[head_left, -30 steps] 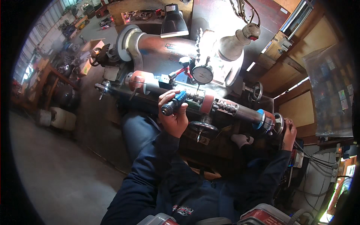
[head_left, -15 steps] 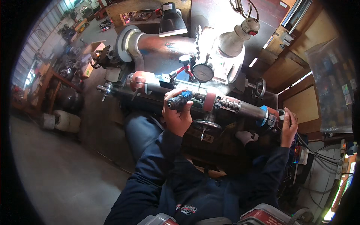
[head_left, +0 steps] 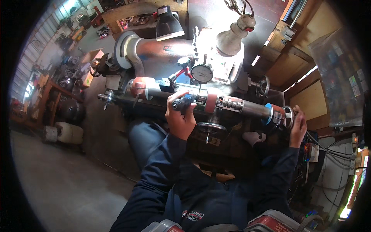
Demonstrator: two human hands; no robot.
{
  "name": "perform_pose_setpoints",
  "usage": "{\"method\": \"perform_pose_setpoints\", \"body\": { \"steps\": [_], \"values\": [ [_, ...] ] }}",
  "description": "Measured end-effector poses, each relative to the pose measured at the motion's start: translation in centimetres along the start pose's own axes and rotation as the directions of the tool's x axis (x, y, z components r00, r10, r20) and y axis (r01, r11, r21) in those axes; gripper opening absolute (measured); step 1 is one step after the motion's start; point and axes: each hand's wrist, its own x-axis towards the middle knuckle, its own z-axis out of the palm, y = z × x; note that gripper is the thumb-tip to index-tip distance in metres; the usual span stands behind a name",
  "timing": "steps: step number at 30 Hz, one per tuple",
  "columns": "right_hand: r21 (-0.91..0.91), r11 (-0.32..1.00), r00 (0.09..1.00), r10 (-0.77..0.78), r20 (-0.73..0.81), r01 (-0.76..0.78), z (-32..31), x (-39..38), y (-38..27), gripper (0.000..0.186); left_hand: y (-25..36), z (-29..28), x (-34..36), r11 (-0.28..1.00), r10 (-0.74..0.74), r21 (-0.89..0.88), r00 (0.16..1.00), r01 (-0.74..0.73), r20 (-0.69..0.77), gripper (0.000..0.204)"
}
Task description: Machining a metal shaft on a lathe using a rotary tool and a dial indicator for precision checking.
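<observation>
One left hand (head_left: 180, 120) curled round tool (head_left: 183, 103); right hand (head_left: 298, 125) perhaps on handwheel (head_left: 288, 117).

We're in a dark navy top (head_left: 220, 203), long sleeves (head_left: 156, 172) with loose creases, small red-and-white chest print (head_left: 193, 215), blue-grey trouser leg (head_left: 145, 142).

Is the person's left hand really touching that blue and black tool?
Touching. The head view shows the left hand curled around the blue and black tool, with the thumb right against its side.
</observation>
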Motion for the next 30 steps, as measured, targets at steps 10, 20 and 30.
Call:
{"method": "perform_pose_setpoints", "body": {
  "steps": [10, 20, 30],
  "values": [
    [0.056, 0.982, 0.984, 0.177, 0.011, -0.178, -0.4, 1.6, 5.2, 0.011, -1.1, 0.1, -0.4, 0.98, -0.003, -0.197, 0.983, -0.034, -0.183, 0.042],
    [0.017, 0.902, 0.798, 0.373, 0.474, -0.432, -1.4, -1.8, 8.7, 0.034, -1.2, 0.1, -0.5, 0.983, 0.023, -0.177, 0.985, -0.054, -0.173, 0.042],
    [-0.022, 0.955, 0.915, 0.291, 0.279, -0.297, -5.4, -2.0, 3.7, 0.023, -1.4, 0.3, -0.6, 0.981, 0.03, -0.186, 0.984, -0.063, -0.174, 0.042]
  ]
}}
